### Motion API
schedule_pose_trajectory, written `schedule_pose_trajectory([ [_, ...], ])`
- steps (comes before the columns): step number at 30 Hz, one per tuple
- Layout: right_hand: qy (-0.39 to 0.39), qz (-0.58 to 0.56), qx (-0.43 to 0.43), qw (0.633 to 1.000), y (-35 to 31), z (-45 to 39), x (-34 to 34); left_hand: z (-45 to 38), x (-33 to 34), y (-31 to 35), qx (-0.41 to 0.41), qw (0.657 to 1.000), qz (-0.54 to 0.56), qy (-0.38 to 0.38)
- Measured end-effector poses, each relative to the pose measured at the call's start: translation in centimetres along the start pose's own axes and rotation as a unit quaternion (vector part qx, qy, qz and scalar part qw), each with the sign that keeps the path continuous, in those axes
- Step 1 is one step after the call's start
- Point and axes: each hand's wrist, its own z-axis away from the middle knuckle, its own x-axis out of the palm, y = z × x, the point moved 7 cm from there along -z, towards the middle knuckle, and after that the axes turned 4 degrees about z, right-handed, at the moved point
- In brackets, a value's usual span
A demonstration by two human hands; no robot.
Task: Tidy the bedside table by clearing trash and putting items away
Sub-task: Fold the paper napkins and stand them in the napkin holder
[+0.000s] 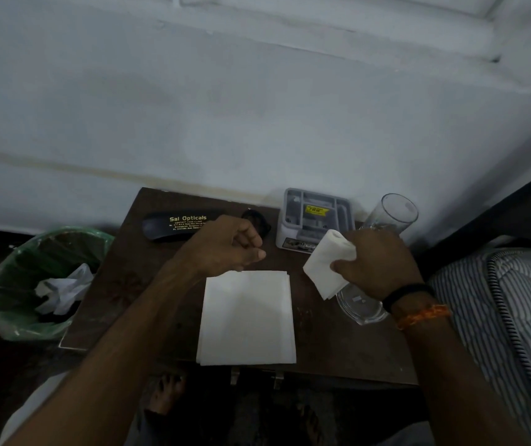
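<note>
Table [148, 278]: dark brown wood, under both hands, far edge against a pale wall [225, 107].
Left hand [225, 244]: hovers above the table, fingers loosely curled, holding nothing.
Right hand [378, 262]: grips a folded white tissue [325, 263]; black band and orange thread on its wrist.
Tissue stack [246, 317]: flat white sheets on the table, between the hands and nearer the person.
Spectacle case [174, 226]: black, lettered "Sai Opticals", beyond the left hand.
Grey tray [315, 217]: plastic, yellow sticker, beyond the right hand.
Glass [393, 214]: clear tumbler, partly behind the right hand; whether it is touched I cannot tell.
Bin [42, 284]: green liner, crumpled white trash inside, on the floor left of the left hand.
Bed [499, 300]: striped mattress, right of the right hand.
</note>
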Motion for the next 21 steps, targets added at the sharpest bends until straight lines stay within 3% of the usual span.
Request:
schedule_pose_trajectory([
  [6, -0.019, -0.016, -0.024, 0.999, -0.3, 0.1, 0.4, 0.2, 1.4, 1.3, 0.049, 0.997, -0.062, -0.010],
  [14, -0.043, -0.251, -0.051, 0.966, -1.4, 0.4, -2.1, 1.3, 4.9, 4.3, 0.134, 0.986, -0.031, -0.094],
  [17, -0.030, -0.370, -0.048, 0.927, -1.0, 0.2, -2.6, 1.2, 4.6, 4.0, 0.127, 0.989, -0.018, -0.071],
  [21, 0.077, -0.553, 0.010, 0.830, 1.1, -0.3, -3.3, 0.9, 4.0, 3.3, 0.087, 0.992, 0.077, -0.044],
])
